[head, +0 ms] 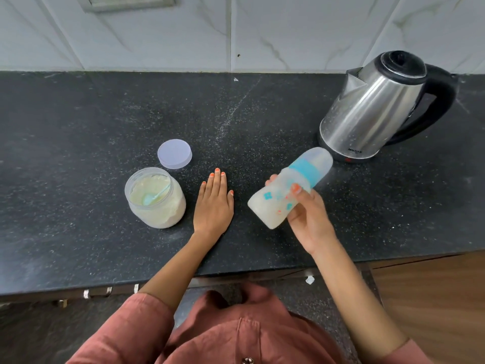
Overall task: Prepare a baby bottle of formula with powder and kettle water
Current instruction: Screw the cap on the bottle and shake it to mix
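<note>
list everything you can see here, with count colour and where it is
counter: 1, black speckled, across the view
wall tiles: several, white marbled, behind the counter
kettle: 1, steel with black handle, back right on the counter
powder jar: 1, clear, open, pale powder inside, left on the counter
scoop: 1, light blue, in the powder jar
jar lid: 1, pale lilac, flat on the counter behind the powder jar
baby bottle: 1, clear with blue collar, milky contents, tilted, held off the counter
shirt: 1, reddish brown, bottom edge
left hand: 1, flat on the counter
right hand: 1, grips the baby bottle
</note>
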A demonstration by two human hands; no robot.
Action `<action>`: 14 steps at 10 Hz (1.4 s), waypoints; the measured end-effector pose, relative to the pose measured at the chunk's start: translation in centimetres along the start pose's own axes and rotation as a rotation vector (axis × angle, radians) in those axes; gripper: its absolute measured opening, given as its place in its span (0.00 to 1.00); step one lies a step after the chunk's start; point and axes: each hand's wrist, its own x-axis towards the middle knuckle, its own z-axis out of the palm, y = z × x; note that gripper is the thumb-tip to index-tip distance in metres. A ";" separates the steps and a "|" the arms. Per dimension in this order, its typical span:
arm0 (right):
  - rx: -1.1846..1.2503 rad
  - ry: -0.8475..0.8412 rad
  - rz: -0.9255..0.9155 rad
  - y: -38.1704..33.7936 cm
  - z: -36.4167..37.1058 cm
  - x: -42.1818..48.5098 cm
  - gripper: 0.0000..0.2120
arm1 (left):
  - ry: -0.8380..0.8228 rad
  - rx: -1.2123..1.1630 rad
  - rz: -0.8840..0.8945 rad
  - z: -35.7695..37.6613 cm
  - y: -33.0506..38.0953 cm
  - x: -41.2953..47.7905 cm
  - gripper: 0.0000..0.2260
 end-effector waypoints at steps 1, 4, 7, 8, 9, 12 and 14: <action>0.097 0.060 -0.129 -1.5 -0.5 0.9 0.35 | -0.002 0.001 0.001 0.0 0.0 -0.1 0.23; -0.323 0.120 -0.142 -1.5 0.0 0.2 0.27 | -0.005 0.001 -0.002 0.0 0.0 0.0 0.23; -0.567 0.080 -0.064 -0.3 0.2 -0.9 0.19 | -0.010 -0.001 -0.003 0.0 0.0 0.0 0.23; -0.273 0.222 -0.224 -2.1 0.2 0.0 0.20 | -0.014 -0.003 -0.002 0.0 -0.1 0.0 0.23; -0.275 0.255 -0.208 -1.7 0.3 0.4 0.20 | -0.012 0.013 -0.006 0.0 -0.1 -0.1 0.23; -0.125 0.261 -0.222 -2.0 0.3 0.3 0.23 | -0.016 0.015 -0.003 0.0 -0.1 -0.1 0.23; -0.503 0.143 -0.057 -0.5 0.5 -0.7 0.16 | -0.011 0.016 -0.007 -0.1 0.0 -0.1 0.23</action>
